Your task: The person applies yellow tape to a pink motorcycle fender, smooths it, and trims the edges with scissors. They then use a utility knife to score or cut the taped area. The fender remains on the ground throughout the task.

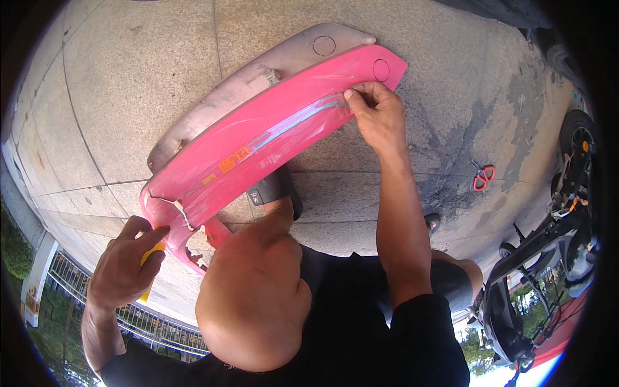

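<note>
Pink panel (258, 122), long, curved; lies between the hands. Left hand (126, 264): curled round a yellow object (146, 295), fingertips beside the panel's cracked end. Right hand (380, 119): fingers bent, thumb at the near end of the blue-grey stripe (293, 120); pinching or pressing, cannot tell. Handling, judged: light, fairly stiff, smooth, slippery; fragile by the left hand. Best hold: sound long edges, nearer the right hand.
</note>
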A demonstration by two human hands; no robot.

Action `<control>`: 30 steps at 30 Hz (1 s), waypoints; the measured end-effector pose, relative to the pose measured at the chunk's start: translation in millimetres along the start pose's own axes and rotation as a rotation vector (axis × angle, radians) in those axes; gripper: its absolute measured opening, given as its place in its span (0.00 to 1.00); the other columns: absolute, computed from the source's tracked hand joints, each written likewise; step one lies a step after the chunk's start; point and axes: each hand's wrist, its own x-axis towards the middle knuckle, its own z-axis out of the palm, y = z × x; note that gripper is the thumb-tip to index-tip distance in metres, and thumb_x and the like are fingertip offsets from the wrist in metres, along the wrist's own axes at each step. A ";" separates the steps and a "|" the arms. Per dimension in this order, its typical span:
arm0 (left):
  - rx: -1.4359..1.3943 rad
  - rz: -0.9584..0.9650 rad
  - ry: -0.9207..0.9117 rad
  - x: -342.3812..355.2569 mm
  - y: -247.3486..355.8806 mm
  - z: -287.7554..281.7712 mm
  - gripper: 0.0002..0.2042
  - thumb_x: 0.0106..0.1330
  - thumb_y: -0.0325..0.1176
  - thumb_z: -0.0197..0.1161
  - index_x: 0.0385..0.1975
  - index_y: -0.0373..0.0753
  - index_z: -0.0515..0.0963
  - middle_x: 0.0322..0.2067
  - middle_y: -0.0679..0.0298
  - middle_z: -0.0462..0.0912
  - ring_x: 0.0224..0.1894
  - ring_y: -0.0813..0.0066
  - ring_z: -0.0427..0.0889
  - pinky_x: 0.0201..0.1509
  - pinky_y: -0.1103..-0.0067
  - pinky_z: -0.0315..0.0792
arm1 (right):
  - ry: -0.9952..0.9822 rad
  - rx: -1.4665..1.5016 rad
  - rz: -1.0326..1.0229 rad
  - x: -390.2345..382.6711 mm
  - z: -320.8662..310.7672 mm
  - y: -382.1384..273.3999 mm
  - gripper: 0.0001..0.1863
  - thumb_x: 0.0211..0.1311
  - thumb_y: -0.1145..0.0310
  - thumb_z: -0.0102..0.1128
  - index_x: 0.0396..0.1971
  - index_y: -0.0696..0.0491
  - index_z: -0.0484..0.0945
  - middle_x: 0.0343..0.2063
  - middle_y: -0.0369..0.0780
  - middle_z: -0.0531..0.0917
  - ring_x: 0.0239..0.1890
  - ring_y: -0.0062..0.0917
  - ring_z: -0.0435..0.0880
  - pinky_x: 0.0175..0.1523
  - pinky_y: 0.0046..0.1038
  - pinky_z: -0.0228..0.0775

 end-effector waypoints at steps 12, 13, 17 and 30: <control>-0.017 0.000 -0.008 1.5 2.9 -0.9 0.21 0.68 0.26 0.58 0.62 0.40 0.73 0.46 0.48 0.76 0.42 0.48 0.80 0.45 0.64 0.74 | -0.004 0.000 0.000 1.6 0.3 2.5 0.05 0.63 0.72 0.66 0.33 0.59 0.82 0.26 0.31 0.82 0.28 0.11 0.76 0.34 0.18 0.69; -0.017 -0.006 -0.011 2.9 5.1 -1.4 0.21 0.68 0.26 0.58 0.62 0.40 0.73 0.46 0.48 0.76 0.42 0.48 0.80 0.45 0.64 0.74 | -0.004 0.000 0.005 1.8 0.4 2.4 0.05 0.63 0.72 0.66 0.33 0.59 0.82 0.26 0.31 0.82 0.28 0.11 0.76 0.34 0.18 0.69; -0.028 -0.086 -0.044 2.5 14.8 -6.4 0.21 0.68 0.26 0.58 0.62 0.40 0.73 0.46 0.48 0.76 0.43 0.48 0.80 0.45 0.64 0.74 | -0.005 -0.006 0.001 1.5 0.0 1.7 0.05 0.63 0.72 0.66 0.33 0.58 0.82 0.26 0.31 0.82 0.28 0.11 0.76 0.34 0.18 0.69; -0.013 -0.012 -0.008 1.2 -3.2 3.6 0.21 0.68 0.26 0.59 0.61 0.41 0.74 0.46 0.48 0.76 0.44 0.48 0.80 0.45 0.64 0.74 | -0.005 -0.019 -0.011 2.1 0.6 1.4 0.06 0.63 0.72 0.66 0.34 0.59 0.82 0.26 0.32 0.83 0.28 0.12 0.77 0.35 0.19 0.70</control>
